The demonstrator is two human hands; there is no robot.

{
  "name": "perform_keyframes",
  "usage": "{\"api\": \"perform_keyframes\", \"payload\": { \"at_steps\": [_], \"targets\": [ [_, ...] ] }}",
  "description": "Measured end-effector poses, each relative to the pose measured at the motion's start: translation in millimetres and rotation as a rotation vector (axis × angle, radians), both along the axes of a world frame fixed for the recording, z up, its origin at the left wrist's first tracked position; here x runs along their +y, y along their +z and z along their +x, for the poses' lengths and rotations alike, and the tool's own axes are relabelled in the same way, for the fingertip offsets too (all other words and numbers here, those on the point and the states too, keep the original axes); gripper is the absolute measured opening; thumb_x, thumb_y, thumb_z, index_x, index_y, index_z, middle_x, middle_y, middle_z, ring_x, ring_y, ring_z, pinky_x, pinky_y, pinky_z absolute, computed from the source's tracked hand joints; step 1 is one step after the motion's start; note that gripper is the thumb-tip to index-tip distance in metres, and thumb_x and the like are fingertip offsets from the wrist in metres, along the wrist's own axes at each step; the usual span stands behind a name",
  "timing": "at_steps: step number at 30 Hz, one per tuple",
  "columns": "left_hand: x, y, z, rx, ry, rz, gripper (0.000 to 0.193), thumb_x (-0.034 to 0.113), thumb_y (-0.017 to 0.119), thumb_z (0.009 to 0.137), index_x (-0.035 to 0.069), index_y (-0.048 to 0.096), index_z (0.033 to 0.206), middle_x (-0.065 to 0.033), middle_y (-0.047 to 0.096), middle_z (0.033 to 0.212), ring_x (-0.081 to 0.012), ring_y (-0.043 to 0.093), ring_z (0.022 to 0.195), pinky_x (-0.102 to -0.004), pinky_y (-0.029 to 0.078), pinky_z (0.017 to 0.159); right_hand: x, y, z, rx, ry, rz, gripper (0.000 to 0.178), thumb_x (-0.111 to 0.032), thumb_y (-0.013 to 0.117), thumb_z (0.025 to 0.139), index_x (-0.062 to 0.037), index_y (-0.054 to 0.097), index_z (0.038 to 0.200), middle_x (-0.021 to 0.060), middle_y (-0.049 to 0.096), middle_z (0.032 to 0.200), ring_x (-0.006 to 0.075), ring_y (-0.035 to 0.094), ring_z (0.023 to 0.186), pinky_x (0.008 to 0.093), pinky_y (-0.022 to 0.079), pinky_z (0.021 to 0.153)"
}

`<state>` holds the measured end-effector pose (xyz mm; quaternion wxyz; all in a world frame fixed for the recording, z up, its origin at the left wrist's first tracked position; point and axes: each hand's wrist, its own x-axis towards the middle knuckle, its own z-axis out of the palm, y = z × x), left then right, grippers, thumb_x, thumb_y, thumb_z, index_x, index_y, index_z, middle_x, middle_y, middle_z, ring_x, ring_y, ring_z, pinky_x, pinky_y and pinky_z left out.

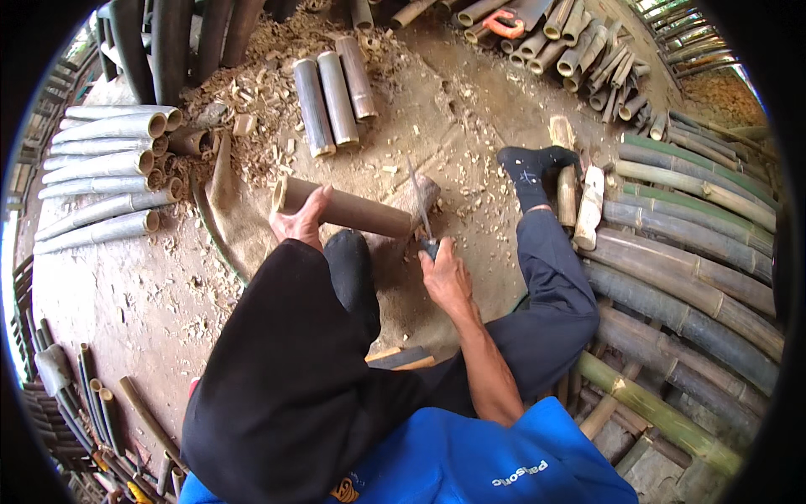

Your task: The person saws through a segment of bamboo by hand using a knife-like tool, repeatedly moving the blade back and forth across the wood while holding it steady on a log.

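Note:
A brown bamboo tube (pixel 357 212) lies crosswise in front of me, its hollow left end facing outward. My left hand (pixel 302 220) is closed around that end, with the thumb on top. My right hand (pixel 447 277) grips the dark handle of a long, thin-bladed tool (pixel 421 197). Its blade points away from me and stands close to the tube's right end; whether it is a knife or a saw I cannot tell. Behind the blade, a short wooden block (pixel 426 191) is partly hidden. My dark-socked left foot (pixel 351 265) rests just below the tube.
Three cut bamboo tubes (pixel 337 97) lie ahead among wood chips (pixel 260 101). More tubes are stacked at left (pixel 109 181) and far right (pixel 579 50), near an orange-handled saw (pixel 505 23). Long bamboo poles (pixel 688 269) line the right side. My right foot (pixel 533 172) is stretched forward.

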<state>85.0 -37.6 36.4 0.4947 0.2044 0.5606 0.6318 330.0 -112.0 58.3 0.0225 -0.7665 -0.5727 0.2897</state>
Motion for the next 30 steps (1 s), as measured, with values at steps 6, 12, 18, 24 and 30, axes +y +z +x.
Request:
{"api": "perform_keyframes", "payload": {
  "at_steps": [6,12,18,24,30],
  "targets": [
    [-6.6,-6.0,-31.1,-0.183,-0.185,0.14,0.042,0.001,0.086,0.076,-0.002,0.065,0.112,-0.0116,0.072,0.101,-0.0215,0.07,0.092,-0.0378,0.056,0.088,4.8,88.3,-23.9,0.449,0.074,0.513,0.032,-0.026,0.065,0.1,-0.001,0.049,0.112,0.0214,0.069,0.087,0.0429,0.071,0.079,0.0466,0.054,0.065],
    [1.1,-9.3,-27.6,-0.004,-0.277,0.111,0.044,0.008,0.087,0.074,0.0,0.065,0.112,-0.0106,0.071,0.105,-0.0231,0.068,0.096,-0.0397,0.055,0.09,-2.8,-17.2,-1.4,0.031,0.01,-0.041,0.037,-0.034,0.057,0.102,-0.0004,0.043,0.111,0.0328,0.07,0.092,0.0545,0.067,0.09,0.0583,0.055,0.078],
    [-11.5,-11.4,-54.1,-0.092,-0.324,0.078,0.057,0.011,0.09,0.067,0.003,0.061,0.116,-0.0092,0.067,0.107,-0.0246,0.065,0.101,-0.0401,0.053,0.091,1.5,71.8,-20.6,0.355,0.04,0.249,0.034,-0.029,0.062,0.101,-0.0006,0.048,0.113,0.0241,0.07,0.087,0.0473,0.07,0.083,0.0535,0.054,0.071],
    [-7.0,-8.6,-43.9,-0.102,-0.421,0.103,0.063,0.015,0.092,0.061,0.005,0.062,0.116,-0.0075,0.064,0.106,-0.0235,0.062,0.103,-0.0411,0.051,0.09,-12.9,-8.4,-5.2,0.119,0.061,0.11,0.035,-0.029,0.061,0.1,-0.001,0.045,0.112,0.0292,0.069,0.086,0.0499,0.068,0.083,0.0578,0.054,0.07],
    [-10.3,-11.9,-37.4,-0.214,-0.126,0.018,0.049,0.017,0.086,0.078,0.009,0.061,0.12,-0.0067,0.067,0.111,-0.0221,0.066,0.099,-0.0433,0.055,0.086,2.3,60.7,-26.6,0.266,0.081,0.247,0.036,-0.031,0.063,0.099,-0.0022,0.045,0.109,0.028,0.069,0.087,0.0503,0.068,0.083,0.056,0.052,0.068]
  ]
}}
